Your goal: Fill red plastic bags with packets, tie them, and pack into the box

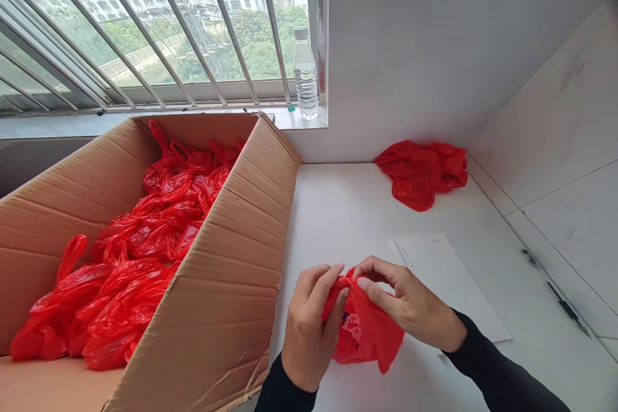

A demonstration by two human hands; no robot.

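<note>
Both my hands pinch the gathered top edge of a red cloth bag (369,335) with a small printed figure on its front. My left hand (311,322) grips the left side of that edge between thumb and fingers. On the right side, my right hand (410,299) holds the fabric with thumb and forefinger, close to the left fingertips. The bag hangs below my fingers, just over the white table (333,206). Whatever is inside the bag, if anything, is hidden.
A large cardboard box (241,238) on the left holds several tied red plastic bags (159,225). Crumpled red cloth (422,170) lies by the wall. A white notepad (454,277) and a black pen (567,309) lie to the right. A water bottle (306,77) stands on the windowsill.
</note>
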